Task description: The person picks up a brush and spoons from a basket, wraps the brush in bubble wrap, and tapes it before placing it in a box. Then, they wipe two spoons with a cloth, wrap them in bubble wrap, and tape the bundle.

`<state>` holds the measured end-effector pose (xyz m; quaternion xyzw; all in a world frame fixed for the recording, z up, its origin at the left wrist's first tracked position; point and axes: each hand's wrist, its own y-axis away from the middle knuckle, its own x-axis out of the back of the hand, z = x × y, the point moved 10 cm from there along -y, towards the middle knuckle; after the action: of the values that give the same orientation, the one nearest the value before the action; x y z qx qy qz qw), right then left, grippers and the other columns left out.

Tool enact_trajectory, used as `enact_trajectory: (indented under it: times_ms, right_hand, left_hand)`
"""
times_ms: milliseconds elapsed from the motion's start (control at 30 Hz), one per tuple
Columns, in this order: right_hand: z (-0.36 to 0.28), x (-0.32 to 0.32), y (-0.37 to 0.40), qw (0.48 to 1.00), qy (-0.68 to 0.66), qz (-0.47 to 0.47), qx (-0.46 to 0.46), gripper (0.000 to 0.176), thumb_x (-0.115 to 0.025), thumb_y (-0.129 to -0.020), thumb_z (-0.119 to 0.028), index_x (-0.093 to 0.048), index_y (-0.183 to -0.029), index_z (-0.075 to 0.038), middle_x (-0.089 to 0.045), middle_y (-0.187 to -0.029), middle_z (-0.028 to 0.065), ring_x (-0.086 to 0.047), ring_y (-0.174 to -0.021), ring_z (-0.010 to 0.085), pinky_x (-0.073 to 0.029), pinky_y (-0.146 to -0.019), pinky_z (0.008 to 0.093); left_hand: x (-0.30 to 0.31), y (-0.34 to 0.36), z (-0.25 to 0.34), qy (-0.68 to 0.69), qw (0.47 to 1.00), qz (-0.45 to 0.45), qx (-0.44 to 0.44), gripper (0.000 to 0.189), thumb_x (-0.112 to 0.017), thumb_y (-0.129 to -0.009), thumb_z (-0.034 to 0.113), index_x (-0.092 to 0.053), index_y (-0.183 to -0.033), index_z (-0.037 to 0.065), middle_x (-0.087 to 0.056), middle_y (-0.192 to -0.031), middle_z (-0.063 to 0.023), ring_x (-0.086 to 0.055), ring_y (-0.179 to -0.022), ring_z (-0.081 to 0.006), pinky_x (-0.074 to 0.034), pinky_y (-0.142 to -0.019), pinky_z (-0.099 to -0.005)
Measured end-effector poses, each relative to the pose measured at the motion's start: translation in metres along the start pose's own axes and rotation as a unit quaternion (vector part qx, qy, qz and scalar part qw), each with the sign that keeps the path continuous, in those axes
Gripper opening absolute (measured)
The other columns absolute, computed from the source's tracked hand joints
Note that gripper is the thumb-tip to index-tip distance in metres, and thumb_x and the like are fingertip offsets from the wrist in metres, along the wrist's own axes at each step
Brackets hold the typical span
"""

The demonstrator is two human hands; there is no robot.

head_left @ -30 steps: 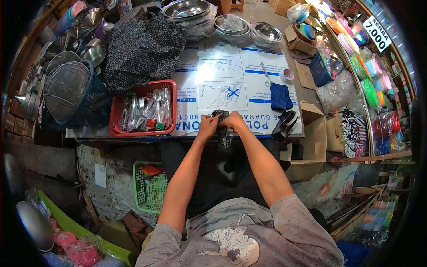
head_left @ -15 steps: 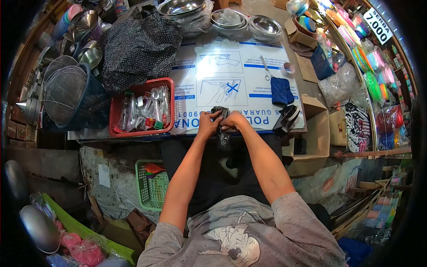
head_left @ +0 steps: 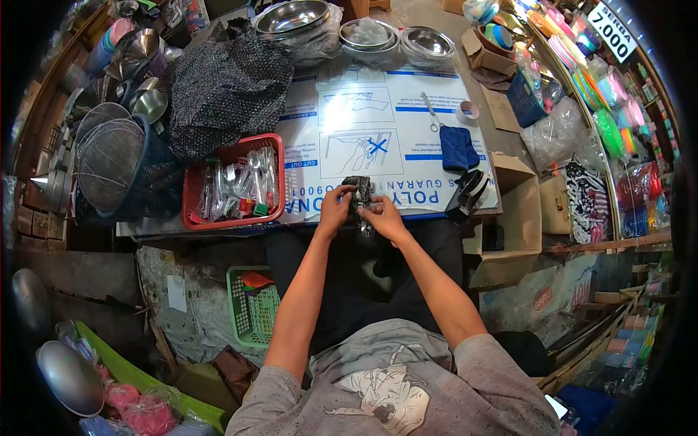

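Shelves (head_left: 614, 123) of bright plastic goods curve along the right side of the shop around me, with a price sign (head_left: 607, 25) at their top, and metal strainers and funnels crowd the left wall. A white printed sheet (head_left: 436, 80) covers most of the tabletop (head_left: 182, 224) in front of me. On its far left corner lies a dark speckled cloth (head_left: 225, 80), and beside that, at the left edge, a blue basket (head_left: 153, 178) holds wire strainers. A red basket (head_left: 275, 145) of wrapped cutlery sits at the near left edge, just beside my left arm. Steel bowls (head_left: 291, 16) in plastic line the far edge. An open cardboard box (head_left: 518, 211) stands off the right edge, and a green basket (head_left: 247, 312) sits on the floor below the near edge. Toward the right edge lie a folded blue cloth (head_left: 458, 149), scissors (head_left: 430, 112) and a roll of tape (head_left: 469, 110). At the middle of the near edge my left hand (head_left: 336, 207) and right hand (head_left: 387, 219) are close together, both gripping a dark shiny bundle (head_left: 360, 190), the left pinching its upper part and the right closed round its lower part.
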<state>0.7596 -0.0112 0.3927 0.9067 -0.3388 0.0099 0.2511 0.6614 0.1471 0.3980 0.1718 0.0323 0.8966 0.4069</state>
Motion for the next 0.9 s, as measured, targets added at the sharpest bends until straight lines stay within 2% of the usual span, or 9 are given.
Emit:
enact_trajectory:
  times_ms: [100, 200, 333, 367, 500, 567, 667, 767, 900]
  right_hand:
    - [-0.040, 0.009, 0.032, 0.985, 0.102, 0.060, 0.123, 0.088, -0.092, -0.079, -0.042, -0.049, -0.147, -0.006, -0.068, -0.125, 0.0250, -0.069, -0.114, 0.0386, -0.055, -0.096, 0.0482]
    - [-0.072, 0.004, 0.062, 0.943, 0.247, 0.055, 0.214, 0.093, -0.092, -0.076, -0.038, -0.048, -0.153, -0.011, -0.064, -0.132, 0.0257, -0.068, -0.116, 0.0440, -0.054, -0.099, 0.0496]
    - [-0.101, 0.003, 0.110, 0.885, 0.396, 0.063, 0.236, 0.085, -0.086, -0.080, -0.031, -0.052, -0.156, -0.013, -0.060, -0.136, 0.0218, -0.068, -0.113, 0.0439, -0.056, -0.089, 0.0503]
    - [-0.105, 0.007, 0.118, 0.865, 0.401, 0.109, 0.282, 0.076, -0.084, -0.081, -0.027, -0.059, -0.151, -0.012, -0.066, -0.121, 0.0184, -0.070, -0.106, 0.0436, -0.057, -0.087, 0.0528]
    - [-0.101, 0.026, 0.134, 0.904, 0.340, 0.083, 0.245, 0.070, -0.080, -0.086, -0.023, -0.060, -0.151, -0.011, -0.069, -0.112, 0.0153, -0.073, -0.097, 0.0335, -0.057, -0.087, 0.0444]
    - [-0.085, 0.023, 0.133, 0.981, 0.106, -0.047, 0.157, 0.057, -0.075, -0.092, -0.020, -0.062, -0.146, -0.007, -0.070, -0.103, 0.0092, -0.069, -0.092, 0.0180, -0.055, -0.086, 0.0347]
    - [-0.069, 0.007, 0.133, 0.976, -0.092, -0.151, 0.130, 0.046, -0.069, -0.097, -0.016, -0.063, -0.141, -0.003, -0.069, -0.104, 0.0050, -0.063, -0.092, 0.0093, -0.052, -0.085, 0.0288]
    - [-0.063, 0.020, 0.137, 0.974, -0.124, -0.142, 0.123, 0.041, -0.068, -0.098, -0.014, -0.063, -0.137, -0.001, -0.069, -0.106, 0.0026, -0.062, -0.095, 0.0083, -0.052, -0.086, 0.0277]
    - [-0.076, 0.061, 0.180, 0.996, 0.004, -0.073, 0.058, 0.051, -0.067, -0.099, -0.015, -0.056, -0.146, -0.002, -0.071, -0.114, 0.0112, -0.068, -0.103, 0.0182, -0.054, -0.092, 0.0347]
  left_hand:
    - [0.000, 0.018, -0.002, 0.154, 0.987, 0.013, 0.042, 0.050, -0.068, -0.101, 0.010, -0.053, -0.148, 0.019, -0.061, -0.103, -0.0070, -0.056, -0.074, -0.0097, -0.044, -0.058, -0.0272]
    - [0.003, 0.037, 0.006, 0.156, 0.985, 0.054, 0.055, 0.059, -0.070, -0.101, 0.012, -0.047, -0.155, 0.021, -0.061, -0.105, -0.0092, -0.059, -0.076, -0.0115, -0.049, -0.061, -0.0276]
    - [-0.013, 0.060, 0.019, 0.258, 0.961, 0.017, 0.095, 0.059, -0.069, -0.102, 0.014, -0.045, -0.156, 0.006, -0.062, -0.109, -0.0097, -0.064, -0.080, -0.0132, -0.058, -0.068, -0.0299]
    - [-0.017, 0.066, 0.015, 0.257, 0.958, 0.020, 0.124, 0.052, -0.065, -0.106, 0.021, -0.049, -0.151, 0.000, -0.062, -0.115, -0.0079, -0.064, -0.081, -0.0124, -0.057, -0.070, -0.0293]
    - [-0.016, 0.076, 0.037, 0.328, 0.941, -0.009, 0.086, 0.045, -0.055, -0.112, 0.037, -0.056, -0.146, 0.007, -0.063, -0.124, -0.0050, -0.065, -0.101, -0.0120, -0.054, -0.081, -0.0277]
    - [-0.018, 0.083, 0.052, 0.364, 0.926, 0.009, 0.096, 0.045, -0.053, -0.113, 0.039, -0.056, -0.145, 0.008, -0.063, -0.126, -0.0049, -0.065, -0.104, -0.0125, -0.054, -0.081, -0.0284]
    - [-0.028, 0.088, 0.078, 0.465, 0.883, -0.011, 0.064, 0.044, -0.049, -0.113, 0.045, -0.061, -0.135, 0.009, -0.067, -0.117, -0.0041, -0.067, -0.098, -0.0140, -0.055, -0.079, -0.0308]
    - [-0.043, 0.101, 0.115, 0.469, 0.878, -0.058, 0.067, 0.039, -0.051, -0.113, 0.045, -0.062, -0.109, 0.008, -0.066, -0.090, -0.0016, -0.067, -0.079, -0.0139, -0.055, -0.069, -0.0305]
    - [-0.071, 0.101, 0.121, 0.399, 0.916, -0.042, 0.025, 0.036, -0.053, -0.114, 0.041, -0.063, -0.105, 0.007, -0.064, -0.089, -0.0010, -0.062, -0.078, -0.0108, -0.052, -0.067, -0.0293]
